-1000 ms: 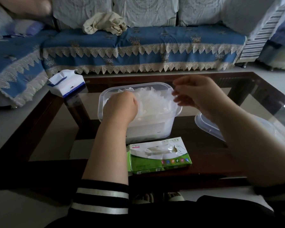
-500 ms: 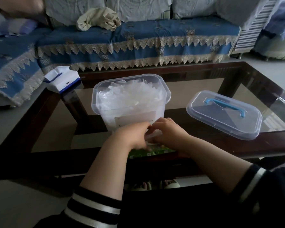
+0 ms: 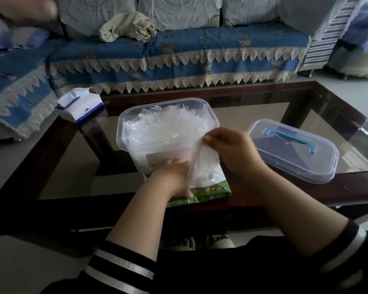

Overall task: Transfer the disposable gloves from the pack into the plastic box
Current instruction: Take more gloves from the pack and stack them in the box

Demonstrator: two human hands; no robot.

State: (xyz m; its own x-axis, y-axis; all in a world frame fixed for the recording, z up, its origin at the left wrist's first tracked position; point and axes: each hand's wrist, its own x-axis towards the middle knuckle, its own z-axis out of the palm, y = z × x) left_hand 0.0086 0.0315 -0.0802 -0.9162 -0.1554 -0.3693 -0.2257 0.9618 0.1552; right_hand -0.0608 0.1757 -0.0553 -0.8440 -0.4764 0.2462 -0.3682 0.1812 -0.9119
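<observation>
- The pack (image 3: 208, 190), green and white, is laid flat on the near edge of the table (image 3: 253, 96), just in front of the box (image 3: 168, 128).
- The pack is pressed down by the left hand (image 3: 174, 177); its fingers are curled over the near side of the pack, and the hand is closed on it.
- A bunch of gloves (image 3: 203, 164), thin and clear, is pinched at its top by the right hand (image 3: 231, 149). The bunch hangs from the fingers down to the opening of the pack.
- The right hand is raised above the pack, at the near right corner of the box.
- The box is open and is filled nearly to the rim with more clear gloves.
- The lid (image 3: 293, 149), clear with a blue handle, is placed on the table to the right of the box, apart from it.
- A tissue pack (image 3: 81, 107), white and blue, is seen at the far left corner of the table.
- Behind the table a sofa (image 3: 178, 52) with a blue cover is seen, and a cloth (image 3: 127, 28) is left on it.
</observation>
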